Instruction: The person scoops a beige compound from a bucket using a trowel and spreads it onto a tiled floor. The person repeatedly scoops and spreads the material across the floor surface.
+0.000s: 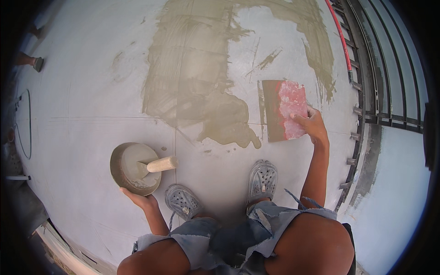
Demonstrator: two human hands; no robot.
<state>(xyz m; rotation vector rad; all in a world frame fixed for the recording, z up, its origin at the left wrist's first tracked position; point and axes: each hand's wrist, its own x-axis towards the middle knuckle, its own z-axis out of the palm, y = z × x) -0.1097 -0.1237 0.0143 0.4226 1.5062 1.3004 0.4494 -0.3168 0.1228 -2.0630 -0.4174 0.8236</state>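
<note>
My left hand [139,199] grips a round bowl [118,170] from its near side, the fingers mostly hidden beneath it. Inside the bowl is a wet greyish mix [133,160]. A putty knife [162,164] rests in it, its pale handle sticking out over the right rim. In my right hand [313,124] is a red rectangular spreader [293,103], thumb on top and fingers behind it. Greenish-grey mix coats the spreader's left part. Just left of the spreader, a wet patch of mix [224,117] spreads over the pale floor [91,96], thinning into streaks farther away.
My feet in grey clogs [263,178] stand between bowl and spreader. A metal railing [389,68] and a red pole [340,34] line the right side. Another person's foot [38,63] shows at far left, with a dark cable [30,123] nearer.
</note>
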